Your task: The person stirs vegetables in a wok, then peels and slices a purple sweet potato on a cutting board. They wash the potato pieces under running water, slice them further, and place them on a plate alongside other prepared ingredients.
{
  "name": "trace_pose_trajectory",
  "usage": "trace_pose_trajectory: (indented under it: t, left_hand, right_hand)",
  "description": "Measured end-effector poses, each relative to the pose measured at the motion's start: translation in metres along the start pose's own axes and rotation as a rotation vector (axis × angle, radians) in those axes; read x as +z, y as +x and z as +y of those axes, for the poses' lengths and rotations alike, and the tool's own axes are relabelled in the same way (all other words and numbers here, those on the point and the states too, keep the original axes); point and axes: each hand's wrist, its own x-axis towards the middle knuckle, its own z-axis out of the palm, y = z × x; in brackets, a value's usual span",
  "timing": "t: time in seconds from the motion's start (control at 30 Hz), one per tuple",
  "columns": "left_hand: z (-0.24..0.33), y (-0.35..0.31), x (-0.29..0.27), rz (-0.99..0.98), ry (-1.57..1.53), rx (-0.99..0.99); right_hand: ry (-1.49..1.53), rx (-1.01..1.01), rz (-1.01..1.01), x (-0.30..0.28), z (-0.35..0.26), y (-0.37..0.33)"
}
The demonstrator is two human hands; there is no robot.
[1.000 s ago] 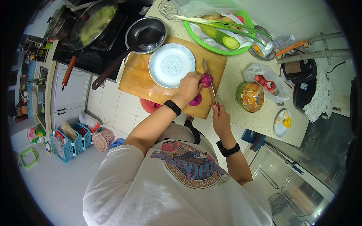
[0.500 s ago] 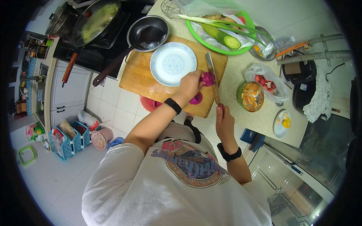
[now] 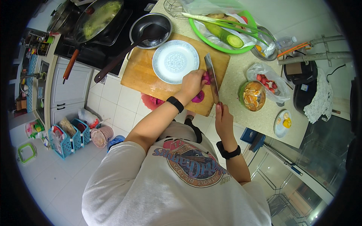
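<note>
Looks like smooth, slightly shiny wood on the cutting board (image 3: 141, 71), plain metal on the knife blade (image 3: 213, 76), and way glossier metal on the bowl (image 3: 136, 24). Also got glossy glaze on the plate (image 3: 176, 62), smooth plastic on the basket (image 3: 226, 49), crinkly plastic for the bag (image 3: 284, 89), matt cloth on the shirt (image 3: 124, 180).

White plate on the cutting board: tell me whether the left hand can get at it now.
Likely yes: the left hand is close by the plate with nothing between, though it would probably have to let go of the purple piece beside the knife first.

Plate (image 3: 175, 61) on board (image 3: 138, 71) — knife (image 3: 213, 77) right
</note>
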Motion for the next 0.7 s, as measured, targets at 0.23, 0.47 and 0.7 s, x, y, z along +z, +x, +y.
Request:
trace_pose_trajectory:
  t: [0.23, 0.47, 0.7]
  left_hand:
    - [-0.001, 0.000, 0.001, 0.003, 0.005, 0.005]
    - [-0.003, 0.000, 0.003, -0.016, 0.038, -0.029]
    - [-0.005, 0.002, -0.002, -0.050, 0.005, 0.025]
  right_hand:
    - [-0.024, -0.016, -0.003, 0.012, 0.017, 0.005]
    - [-0.061, 0.038, -0.024, 0.027, 0.026, 0.008]
    - [0.046, 0.003, 0.044, 0.003, 0.003, -0.003]
